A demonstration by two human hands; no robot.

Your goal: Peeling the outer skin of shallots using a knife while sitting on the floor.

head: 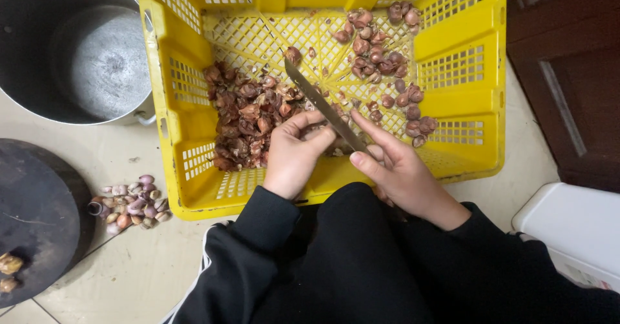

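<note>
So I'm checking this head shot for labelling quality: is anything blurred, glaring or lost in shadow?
Head view: sharp overall, soft even light; the left hand and right hand are crisp; the long steel knife blade shows a mild sheen; the grey metal pot has a dull reflection, no blown glare; the yellow plastic crate edges bow slightly from the wide lens; the black sleeves lose detail.

You are finding bare mesh along the far wall of the yellow plastic crate [465, 66]; brown peel scraps [242, 121] are crowding its left side, reddish unpeeled bulbs [387, 59] its right, and the long knife blade [323, 104] is crossing between.
</note>
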